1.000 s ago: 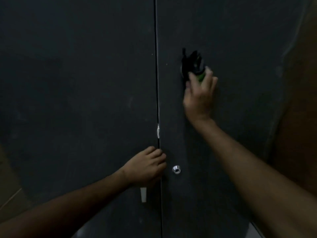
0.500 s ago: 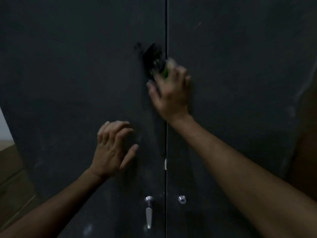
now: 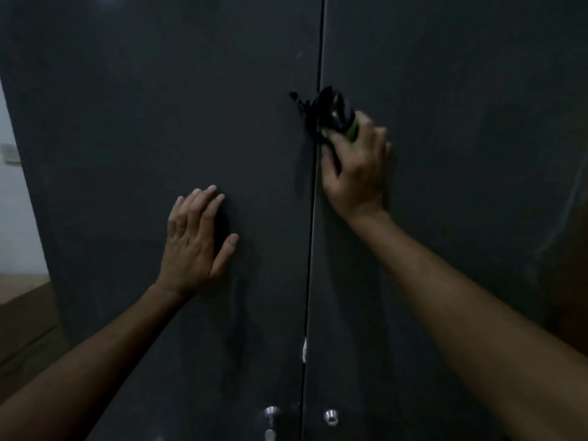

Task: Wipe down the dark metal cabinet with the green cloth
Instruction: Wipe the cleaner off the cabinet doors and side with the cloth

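Both hands have shifted: the right hand (image 3: 356, 167), clutching the green cloth (image 3: 345, 122), swept back across the door seam (image 3: 313, 218); the left hand (image 3: 194, 240) now presses flat, fingers straight, below-left of it, so wiping of the cabinet (image 3: 461, 154) continues.

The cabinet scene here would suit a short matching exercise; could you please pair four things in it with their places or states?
1. left hand
2. right hand
3. green cloth
4. metal handle

A. pressed by fingers at the door seam
B. bottom edge of the left door
C. flat on the left door
D. holding the cloth on the right door

Pairs: 1-C, 2-D, 3-A, 4-B
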